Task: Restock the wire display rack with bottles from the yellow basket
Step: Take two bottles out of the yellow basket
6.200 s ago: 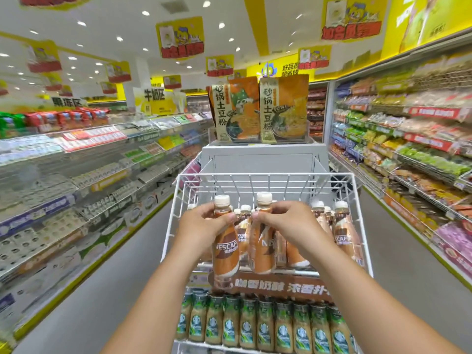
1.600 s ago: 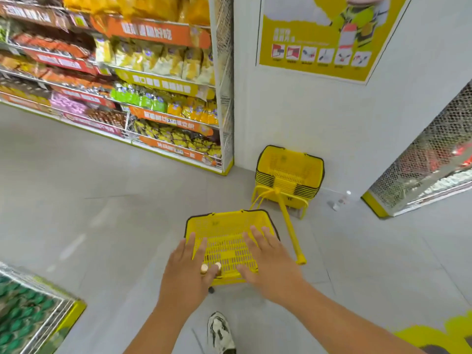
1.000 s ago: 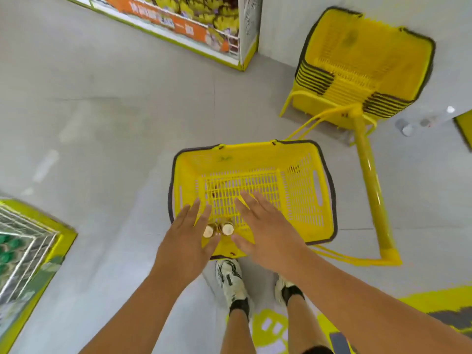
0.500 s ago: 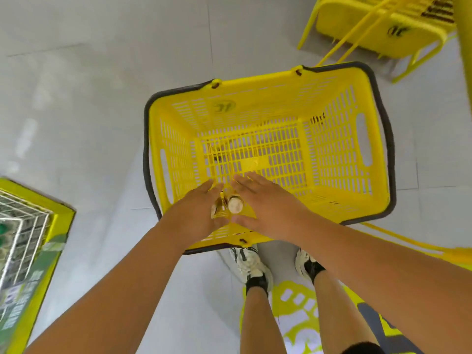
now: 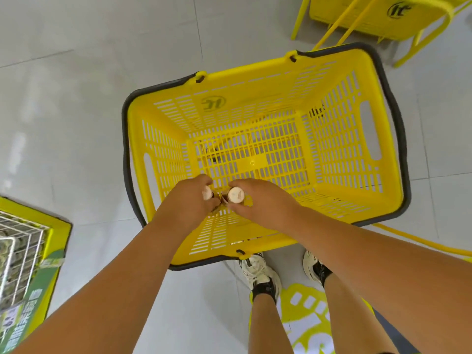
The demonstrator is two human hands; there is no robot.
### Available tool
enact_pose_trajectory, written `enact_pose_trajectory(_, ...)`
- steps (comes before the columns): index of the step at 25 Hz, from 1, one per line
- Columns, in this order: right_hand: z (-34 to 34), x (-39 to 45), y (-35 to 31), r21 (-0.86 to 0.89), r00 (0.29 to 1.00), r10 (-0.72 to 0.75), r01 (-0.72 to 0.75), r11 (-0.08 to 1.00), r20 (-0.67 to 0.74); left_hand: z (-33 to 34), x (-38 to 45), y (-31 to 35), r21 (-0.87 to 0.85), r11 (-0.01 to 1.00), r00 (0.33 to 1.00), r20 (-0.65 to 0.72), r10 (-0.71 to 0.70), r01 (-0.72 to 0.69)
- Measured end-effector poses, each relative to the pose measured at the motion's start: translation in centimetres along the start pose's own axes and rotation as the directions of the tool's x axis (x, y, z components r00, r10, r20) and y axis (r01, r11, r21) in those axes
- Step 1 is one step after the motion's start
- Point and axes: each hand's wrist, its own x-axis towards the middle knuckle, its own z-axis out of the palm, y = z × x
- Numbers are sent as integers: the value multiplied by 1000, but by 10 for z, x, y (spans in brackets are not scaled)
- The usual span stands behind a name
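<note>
1. Both forearms reach down and forward from the lower edge of the view into the yellow basket (image 5: 339,139), which stands on the grey tiled floor (image 5: 76,98).
2. The left hand (image 5: 190,200) is seen from its back, fingers curled downward; its grip is closed round the left bottle (image 5: 207,193), of which only part of the white cap shows past the knuckles.
3. The right hand (image 5: 263,203) lies just beside it, also back-up, thumb and fingers wrapped round the neck of the right bottle (image 5: 236,194); this grip too is closed on its bottle.
4. The right bottle's round white cap faces straight up at the camera, so the bottle stands upright; a sliver of brown shows between the two caps.
5. The two bottles are side by side, nearly touching, inside the basket near its near-left corner, over the slatted bottom close to the near wall.
6. Whether the bottles touch the basket bottom cannot be told.
7. The basket's dark rim (image 5: 398,149) runs round its top edge.
8. A stack of yellow baskets (image 5: 378,14) sits at the far right corner of the view.
9. The wire display rack (image 5: 18,254) with its yellow-green base shows at the left edge, well apart from the basket.
10. Two white shoes (image 5: 258,272) stand just behind the basket's near wall.
</note>
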Motion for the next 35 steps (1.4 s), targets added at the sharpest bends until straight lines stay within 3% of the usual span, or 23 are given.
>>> enact_pose_trajectory(4,8,8,-5,334,982,164,-124,934,-92,16,9,9,-281,959,991,-118,-68,32)
enact_pose_trajectory(8,14,17,-4,511,949,269,-153,846,-162,26,19,8,-281,959,989,-145,-2,-39)
enact_pose_trajectory(13,14,18,5,499,945,295,-189,846,-141,32,23,4,-199,974,994,-42,102,-108)
enact_pose_trajectory(19,-17,-14,-10,510,939,286,-154,846,-192,-5,-13,9,-432,902,983,-168,-73,-7)
enact_pose_trajectory(22,-60,-52,-47,524,934,259,-97,846,-245,-49,-52,30,-587,808,975,-204,-84,-54)
enact_pose_trajectory(29,-206,-211,-213,503,875,117,158,850,-471,-215,-196,126,-690,693,925,-368,-91,-206)
enact_pose_trajectory(35,-282,-326,-336,429,787,8,327,842,-616,-325,-321,192,-524,767,854,-516,60,-371)
